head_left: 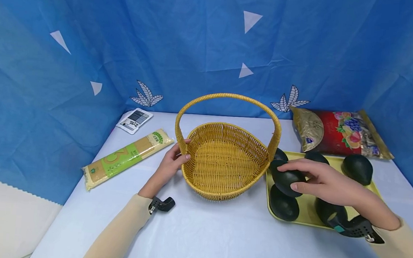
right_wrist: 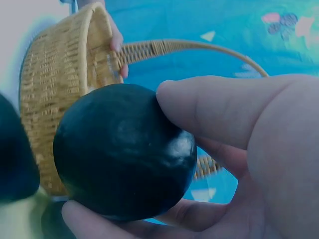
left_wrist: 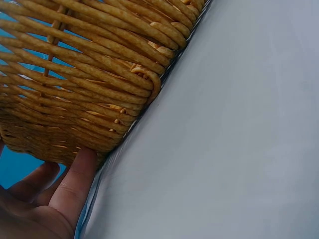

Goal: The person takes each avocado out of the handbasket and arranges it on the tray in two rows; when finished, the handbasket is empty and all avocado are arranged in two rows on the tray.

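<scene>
A woven tan basket with a tall arched handle stands mid-table. At its left side my left hand grips the rim by the foot of the handle; the left wrist view shows the fingers against the weave. My right hand holds a smooth dark green avocado between thumb and fingers, over the left part of a yellow tray. In the right wrist view the held avocado overlaps the basket. Several more avocados lie on the tray.
Behind the tray lies a red and gold bag with fruit printed on it. Left of the basket is a long noodle packet, with a small white pack beyond it. A blue curtain hangs around the white table.
</scene>
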The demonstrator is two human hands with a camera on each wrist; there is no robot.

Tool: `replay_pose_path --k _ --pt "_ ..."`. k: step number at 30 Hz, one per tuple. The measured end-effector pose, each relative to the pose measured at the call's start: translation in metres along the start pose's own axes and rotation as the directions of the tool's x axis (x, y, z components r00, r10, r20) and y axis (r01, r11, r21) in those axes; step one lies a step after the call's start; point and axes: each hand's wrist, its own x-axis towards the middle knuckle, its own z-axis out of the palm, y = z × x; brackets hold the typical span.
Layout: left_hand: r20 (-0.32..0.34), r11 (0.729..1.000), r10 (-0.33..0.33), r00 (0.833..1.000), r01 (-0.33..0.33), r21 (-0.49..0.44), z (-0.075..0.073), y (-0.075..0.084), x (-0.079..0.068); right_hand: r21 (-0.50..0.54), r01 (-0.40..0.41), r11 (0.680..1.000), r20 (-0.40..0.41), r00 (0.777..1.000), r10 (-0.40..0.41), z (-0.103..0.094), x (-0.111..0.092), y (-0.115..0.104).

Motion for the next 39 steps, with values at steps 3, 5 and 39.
replay_pose_path --k 3,5,39 --pt "-0.002 1.0 -0.001 1.0 0.001 -0.002 0.0 0.0 0.0 -0.013 -0.035 0.999 -0.044 0.998 0.035 -0.002 -0.011 0.011" --pt "-0.002 1.0 -0.004 1.0 0.004 0.0 0.0 0.0 0.0 -0.034 -0.053 0.998 -0.074 0.996 0.051 -0.004 -0.019 0.019" --pt "-0.005 1.0 -0.021 1.0 0.021 -0.002 0.0 0.0 0.0 -0.082 -0.589 0.804 -0.25 0.793 0.555 -0.016 -0.14 0.122"
